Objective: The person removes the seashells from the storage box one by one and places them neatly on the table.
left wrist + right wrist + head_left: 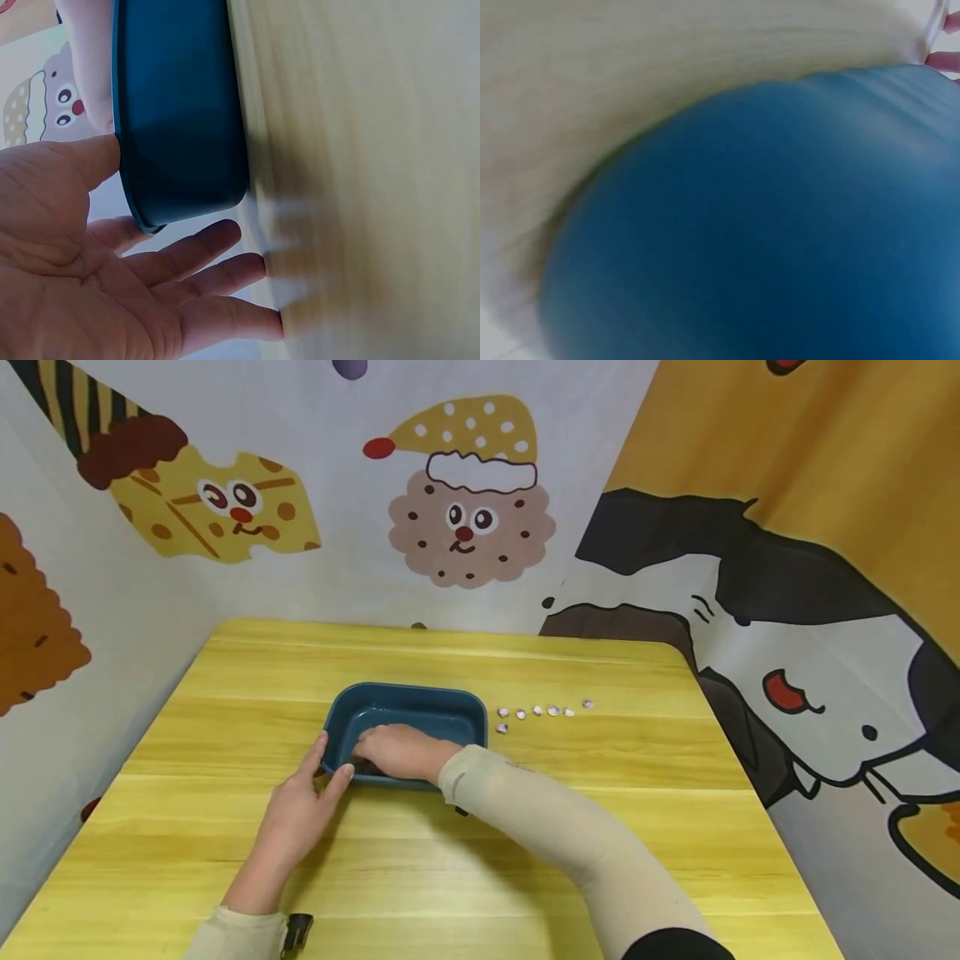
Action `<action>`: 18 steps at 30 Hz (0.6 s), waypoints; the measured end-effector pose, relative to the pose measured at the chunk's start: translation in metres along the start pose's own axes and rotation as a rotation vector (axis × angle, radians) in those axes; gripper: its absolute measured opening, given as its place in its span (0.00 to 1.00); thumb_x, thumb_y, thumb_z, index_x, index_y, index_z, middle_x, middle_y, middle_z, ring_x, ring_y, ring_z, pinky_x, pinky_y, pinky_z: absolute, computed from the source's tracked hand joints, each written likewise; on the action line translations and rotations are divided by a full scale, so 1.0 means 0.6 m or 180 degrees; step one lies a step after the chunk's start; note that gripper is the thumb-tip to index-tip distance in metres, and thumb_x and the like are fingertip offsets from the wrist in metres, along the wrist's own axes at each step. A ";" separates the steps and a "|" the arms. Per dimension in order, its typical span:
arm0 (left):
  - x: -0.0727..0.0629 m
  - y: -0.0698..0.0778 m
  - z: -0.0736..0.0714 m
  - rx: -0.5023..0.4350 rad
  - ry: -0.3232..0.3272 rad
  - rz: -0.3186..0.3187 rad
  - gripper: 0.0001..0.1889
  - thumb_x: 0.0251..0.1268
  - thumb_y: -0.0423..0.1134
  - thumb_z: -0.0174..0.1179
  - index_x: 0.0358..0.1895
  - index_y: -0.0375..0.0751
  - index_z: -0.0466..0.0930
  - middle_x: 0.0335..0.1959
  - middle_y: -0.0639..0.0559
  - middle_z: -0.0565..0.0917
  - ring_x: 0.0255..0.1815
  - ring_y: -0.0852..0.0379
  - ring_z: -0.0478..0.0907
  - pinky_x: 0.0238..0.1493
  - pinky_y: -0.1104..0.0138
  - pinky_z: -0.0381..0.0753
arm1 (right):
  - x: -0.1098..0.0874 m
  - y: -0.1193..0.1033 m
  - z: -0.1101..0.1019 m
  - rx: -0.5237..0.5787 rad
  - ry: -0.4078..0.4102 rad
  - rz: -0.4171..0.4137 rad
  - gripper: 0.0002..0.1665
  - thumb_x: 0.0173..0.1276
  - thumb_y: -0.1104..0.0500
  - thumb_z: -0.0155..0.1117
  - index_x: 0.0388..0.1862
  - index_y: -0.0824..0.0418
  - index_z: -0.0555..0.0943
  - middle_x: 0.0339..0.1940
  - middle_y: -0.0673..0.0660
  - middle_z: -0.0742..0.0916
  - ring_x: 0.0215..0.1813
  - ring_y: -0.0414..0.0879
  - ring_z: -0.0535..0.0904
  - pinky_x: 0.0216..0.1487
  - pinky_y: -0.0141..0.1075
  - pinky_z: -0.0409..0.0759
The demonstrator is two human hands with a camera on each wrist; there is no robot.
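A blue rectangular tray [408, 692] with raised walls sits on the table. My left hand [294, 814] is at its near left corner, index finger along the left side and thumb at the near rim. In the left wrist view the thumb touches the tray's rim and the other fingers are extended, some reaching the tabletop. My right hand [397, 752] reaches into the tray, knuckles up, toward the near left corner. Its fingertips are hidden, and a dark patch shows beneath them. The right wrist view is filled by the tray's outer wall [757, 225].
Several small whitish-purple pieces [553, 711] lie in a loose row right of the tray, with one piece [502, 728] nearer. The wooden table [465, 893] borders printed cloth [300, 593] at the back and sides. Dark wrist gear [297, 933] shows by the left sleeve.
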State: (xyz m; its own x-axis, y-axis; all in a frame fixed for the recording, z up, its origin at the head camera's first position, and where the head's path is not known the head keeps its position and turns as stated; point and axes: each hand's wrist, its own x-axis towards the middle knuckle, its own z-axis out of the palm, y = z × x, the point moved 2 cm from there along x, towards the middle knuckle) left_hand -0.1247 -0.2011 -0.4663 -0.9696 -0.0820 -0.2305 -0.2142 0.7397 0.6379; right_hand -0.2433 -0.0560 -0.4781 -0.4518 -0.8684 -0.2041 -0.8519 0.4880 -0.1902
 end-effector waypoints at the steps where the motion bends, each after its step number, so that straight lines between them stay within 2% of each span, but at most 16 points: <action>1: 0.001 -0.001 0.001 0.0006 0.0003 -0.0010 0.45 0.84 0.68 0.43 0.90 0.48 0.37 0.81 0.21 0.59 0.78 0.19 0.64 0.70 0.29 0.72 | -0.003 0.002 0.001 0.0008 0.0049 0.0000 0.13 0.84 0.58 0.60 0.53 0.46 0.90 0.53 0.43 0.89 0.53 0.32 0.84 0.55 0.23 0.81; 5: 0.001 -0.002 0.002 0.0034 0.0007 -0.0066 0.45 0.84 0.67 0.43 0.90 0.49 0.36 0.81 0.21 0.58 0.78 0.19 0.63 0.71 0.29 0.71 | -0.015 0.014 0.003 0.0243 0.0241 -0.0013 0.08 0.81 0.58 0.65 0.47 0.47 0.90 0.48 0.42 0.91 0.48 0.31 0.84 0.51 0.22 0.80; 8: 0.001 -0.001 0.002 0.0037 -0.0005 -0.0099 0.45 0.84 0.68 0.43 0.90 0.50 0.35 0.82 0.22 0.58 0.78 0.19 0.63 0.71 0.29 0.71 | -0.026 0.026 0.006 0.0423 0.0336 -0.0014 0.06 0.80 0.55 0.68 0.47 0.47 0.91 0.46 0.42 0.92 0.47 0.30 0.85 0.49 0.21 0.80; 11: 0.000 -0.001 0.003 0.0047 -0.0012 -0.0110 0.45 0.85 0.67 0.43 0.90 0.51 0.35 0.82 0.22 0.57 0.78 0.19 0.63 0.71 0.30 0.71 | -0.034 0.034 0.008 0.0456 0.0379 -0.0006 0.06 0.79 0.52 0.69 0.45 0.48 0.91 0.43 0.42 0.93 0.42 0.30 0.85 0.45 0.21 0.80; 15: -0.001 0.001 0.005 0.0062 -0.0006 -0.0093 0.45 0.85 0.67 0.42 0.90 0.49 0.35 0.82 0.22 0.57 0.78 0.19 0.62 0.72 0.30 0.70 | -0.045 0.042 0.005 0.0447 0.0456 0.0164 0.07 0.77 0.49 0.71 0.40 0.50 0.87 0.37 0.42 0.90 0.36 0.32 0.81 0.40 0.22 0.78; 18: 0.000 0.003 0.007 0.0059 -0.0001 -0.0076 0.45 0.85 0.67 0.42 0.90 0.49 0.35 0.82 0.22 0.56 0.79 0.19 0.62 0.73 0.30 0.70 | -0.051 0.053 0.003 0.0383 0.0571 0.0399 0.08 0.78 0.49 0.70 0.40 0.50 0.83 0.36 0.43 0.88 0.35 0.33 0.79 0.40 0.25 0.78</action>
State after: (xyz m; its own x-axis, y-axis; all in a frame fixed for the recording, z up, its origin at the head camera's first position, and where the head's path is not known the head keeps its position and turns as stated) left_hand -0.1247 -0.1971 -0.4684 -0.9642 -0.0997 -0.2456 -0.2351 0.7497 0.6186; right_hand -0.2561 -0.0140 -0.4797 -0.6009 -0.7970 -0.0616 -0.7534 0.5904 -0.2894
